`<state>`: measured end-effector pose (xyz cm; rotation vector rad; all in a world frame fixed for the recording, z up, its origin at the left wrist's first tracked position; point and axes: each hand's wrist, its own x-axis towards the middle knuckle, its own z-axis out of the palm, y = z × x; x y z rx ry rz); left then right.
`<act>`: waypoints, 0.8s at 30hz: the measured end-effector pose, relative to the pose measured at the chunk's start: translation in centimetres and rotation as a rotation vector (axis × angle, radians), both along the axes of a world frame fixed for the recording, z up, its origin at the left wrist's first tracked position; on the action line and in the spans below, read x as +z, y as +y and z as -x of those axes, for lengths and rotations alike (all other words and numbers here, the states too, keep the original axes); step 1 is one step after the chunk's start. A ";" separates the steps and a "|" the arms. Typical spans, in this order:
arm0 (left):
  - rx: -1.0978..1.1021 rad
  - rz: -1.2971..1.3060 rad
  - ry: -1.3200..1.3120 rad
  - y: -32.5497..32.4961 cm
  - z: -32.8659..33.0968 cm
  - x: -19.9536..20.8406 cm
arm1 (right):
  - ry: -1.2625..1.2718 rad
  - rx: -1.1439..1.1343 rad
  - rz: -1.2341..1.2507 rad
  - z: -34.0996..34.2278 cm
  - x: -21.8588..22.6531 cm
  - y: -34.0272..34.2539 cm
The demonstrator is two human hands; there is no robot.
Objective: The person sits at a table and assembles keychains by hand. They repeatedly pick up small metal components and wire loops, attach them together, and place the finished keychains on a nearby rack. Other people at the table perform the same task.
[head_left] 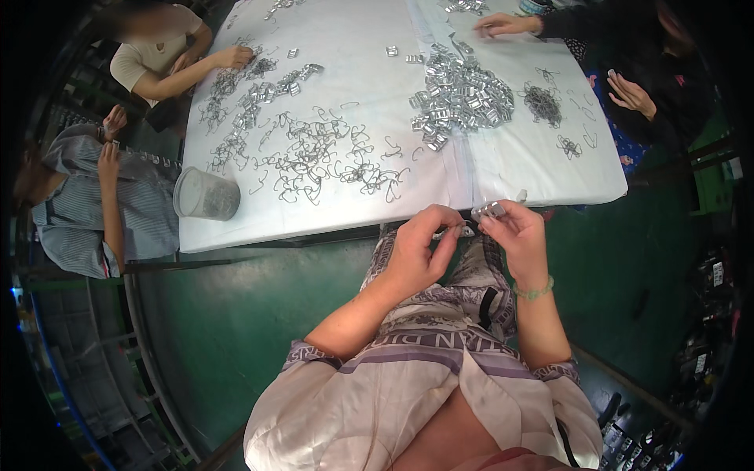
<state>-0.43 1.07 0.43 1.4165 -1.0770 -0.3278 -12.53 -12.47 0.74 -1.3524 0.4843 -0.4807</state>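
Close to the near table edge, my right hand (pixel 514 239) is closed with a small bent silver metal clip (pixel 491 209) between thumb and fingers. Beside it, my left hand (pixel 424 247) is pinched shut at a small shiny metal piece (pixel 466 231), mostly hidden by the fingers. The two hands are held close together, above my lap. Beyond them on the white-covered table (pixel 353 224) lies a big heap of similar silver metal clips (pixel 467 98). Thin bent wire hooks (pixel 302 157) are scattered to the left of that heap.
A translucent plastic tub (pixel 188 194) stands at the table's near left corner. Two people sit along the left side; one person's hand (pixel 234 56) reaches into wire hooks. At right, another person's hand (pixel 503 26) is over the table, near a dark wire bundle (pixel 542 106).
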 end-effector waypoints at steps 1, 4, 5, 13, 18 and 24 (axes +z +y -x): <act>0.005 -0.005 -0.006 0.0 0.1 0.1 | -0.027 -0.038 -0.031 0.2 -0.3 0.1; 0.034 -0.031 0.001 -0.1 0.5 0.2 | -0.149 -0.129 -0.179 0.5 -1.5 0.5; 0.044 -0.041 0.009 -0.2 0.6 0.3 | -0.215 -0.144 -0.265 0.3 -1.6 0.9; 0.175 -0.052 0.022 -0.6 1.1 0.6 | -0.339 -0.127 -0.335 -1.4 -1.2 4.2; 0.237 -0.065 -0.085 -0.9 1.1 0.5 | -0.331 -0.129 -0.338 -1.7 -1.1 5.0; 0.126 -0.130 0.083 -0.7 1.4 0.5 | -0.349 -0.141 -0.356 -1.8 -1.5 4.2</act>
